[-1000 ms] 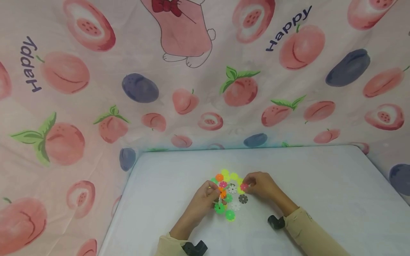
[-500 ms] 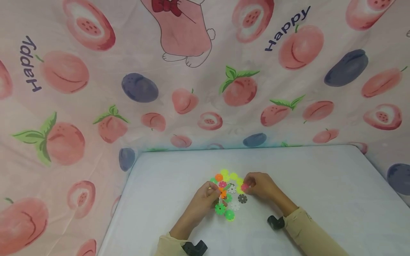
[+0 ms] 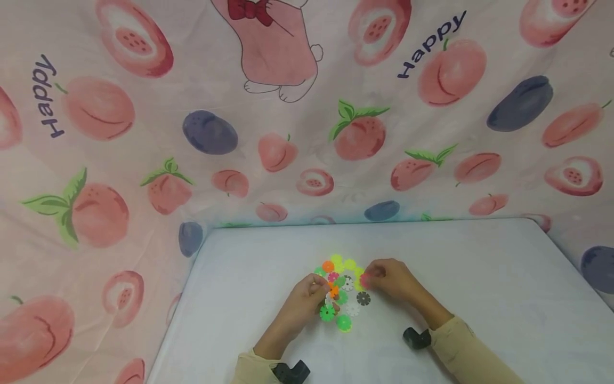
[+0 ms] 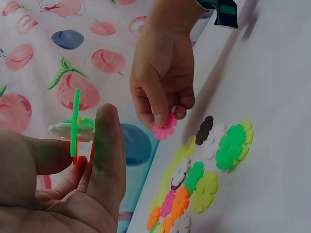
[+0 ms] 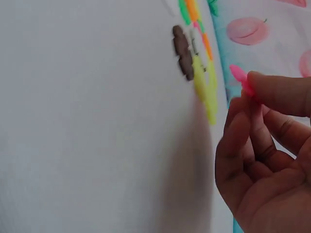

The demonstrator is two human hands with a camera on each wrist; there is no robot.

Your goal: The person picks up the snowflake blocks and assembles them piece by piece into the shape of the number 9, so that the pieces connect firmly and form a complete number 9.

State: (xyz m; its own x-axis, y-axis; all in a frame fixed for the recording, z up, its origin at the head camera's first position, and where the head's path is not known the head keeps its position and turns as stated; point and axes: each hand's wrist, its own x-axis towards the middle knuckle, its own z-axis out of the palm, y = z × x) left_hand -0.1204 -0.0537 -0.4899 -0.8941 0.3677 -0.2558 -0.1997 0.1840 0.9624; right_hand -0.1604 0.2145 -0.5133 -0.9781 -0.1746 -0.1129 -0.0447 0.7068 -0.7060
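Note:
My left hand pinches a small cluster of joined plastic snowflake discs between thumb and fingers. In the left wrist view a green disc stands edge-on across a white disc, with some orange below. My right hand pinches one pink snowflake disc between thumb and fingertip, apart from the cluster and above the pile. Only part of this pink disc shows in the right wrist view, past the thumb. Between and below the hands, loose snowflake discs in yellow, orange, green, white and pink lie on the white table.
A dark brown disc lies at the pile's right side, with a green disc over a yellow one at its near edge. Behind the white table hangs a fruit-print cloth. Each wrist carries a black camera mount.
The cluster in my left hand has turned slightly, so an upper green disc faces the head camera more. My right hand stays almost in place, still pinching the pink disc.

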